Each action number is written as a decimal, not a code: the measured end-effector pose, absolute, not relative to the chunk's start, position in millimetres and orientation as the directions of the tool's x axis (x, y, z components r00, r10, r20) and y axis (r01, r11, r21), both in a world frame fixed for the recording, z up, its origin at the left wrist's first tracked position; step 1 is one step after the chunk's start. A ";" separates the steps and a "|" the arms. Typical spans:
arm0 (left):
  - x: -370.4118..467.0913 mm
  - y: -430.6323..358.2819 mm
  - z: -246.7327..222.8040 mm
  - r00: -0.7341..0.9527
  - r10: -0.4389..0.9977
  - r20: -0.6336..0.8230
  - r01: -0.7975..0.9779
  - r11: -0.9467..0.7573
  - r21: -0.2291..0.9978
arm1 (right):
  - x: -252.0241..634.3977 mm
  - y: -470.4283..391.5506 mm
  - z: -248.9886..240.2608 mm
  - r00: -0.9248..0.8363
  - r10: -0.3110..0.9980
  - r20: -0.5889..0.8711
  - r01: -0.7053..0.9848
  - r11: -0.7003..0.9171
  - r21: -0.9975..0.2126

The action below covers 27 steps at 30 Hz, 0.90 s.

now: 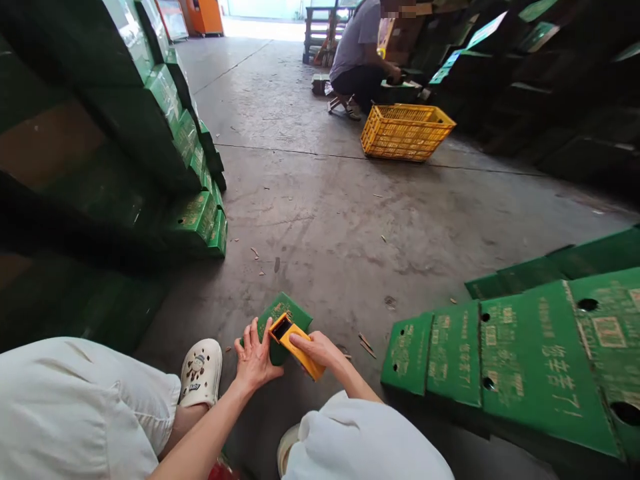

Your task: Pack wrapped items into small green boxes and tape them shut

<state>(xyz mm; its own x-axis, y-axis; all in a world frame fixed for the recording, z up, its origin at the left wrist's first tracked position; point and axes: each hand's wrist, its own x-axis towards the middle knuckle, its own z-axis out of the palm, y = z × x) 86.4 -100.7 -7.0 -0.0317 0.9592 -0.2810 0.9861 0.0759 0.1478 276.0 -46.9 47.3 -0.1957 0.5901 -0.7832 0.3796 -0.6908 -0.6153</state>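
Observation:
Between my feet on the floor is a small green cardboard box (pixel 295 309) with gold print on its top. My left hand (pixel 254 360) grips its left side, the fingers bent over the edge and the thumb on the near side. My right hand (pixel 317 349) is wrapped round a yellow hand-held device (pixel 309 360) with a dark recess at its front end. That front end is over the box top, close to my left fingertips; whether it touches the box I cannot tell. Hands and device hide much of the box.
Green printed boxes (pixel 535 360) stand in a row at my right. A tall stack of green boxes (pixel 200 217) rises on the left. Ahead, a yellow plastic crate (pixel 407 133) sits beside a crouching person (pixel 357 50). Wood scraps (pixel 367 345) lie on the concrete floor (pixel 320 220).

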 end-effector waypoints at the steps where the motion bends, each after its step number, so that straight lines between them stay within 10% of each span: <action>1: 84.7 -101.7 -7.6 -0.020 0.961 -0.274 0.987 0.063 0.150 | 275.8 -49.7 46.0 -0.196 0.577 -0.793 0.399 -0.692 -0.602; 27: 73.9 -86.7 0.2 0.088 0.953 -0.291 0.983 -0.035 0.183 | 346.5 -118.5 68.4 -0.271 0.528 -0.804 0.390 -0.704 -0.594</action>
